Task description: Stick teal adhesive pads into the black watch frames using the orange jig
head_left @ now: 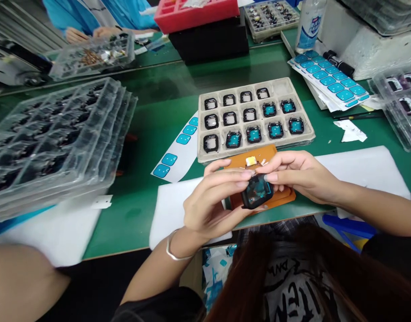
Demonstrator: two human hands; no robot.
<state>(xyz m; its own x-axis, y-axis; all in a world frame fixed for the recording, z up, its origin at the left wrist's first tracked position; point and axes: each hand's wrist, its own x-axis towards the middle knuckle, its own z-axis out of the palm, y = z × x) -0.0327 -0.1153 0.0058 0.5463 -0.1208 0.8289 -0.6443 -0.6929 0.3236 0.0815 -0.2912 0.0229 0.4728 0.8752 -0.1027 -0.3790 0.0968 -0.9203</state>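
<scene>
My left hand (212, 201) is wrapped round a black square watch-like case (258, 192), thumb below and fingers above. At the case's upper right edge, the thumb and index finger of my right hand (293, 172) are pinched together; whether they grip the case or a small piece on it is hidden. Blue shows through the case's dark face. Beneath both hands lies an orange pad (286, 197) with a small yellow and white part (250, 161) on it. Just behind, a beige tray (286, 89) holds several black frames, some with blue film inside.
Stacked clear trays (118, 129) stand left. A strip of blue stickers (175, 154) lies beside the beige tray, sticker sheets (329, 78) and a bottle (309, 27) back right. Across the table are a red tray (195, 15) and another person's hands (91, 33).
</scene>
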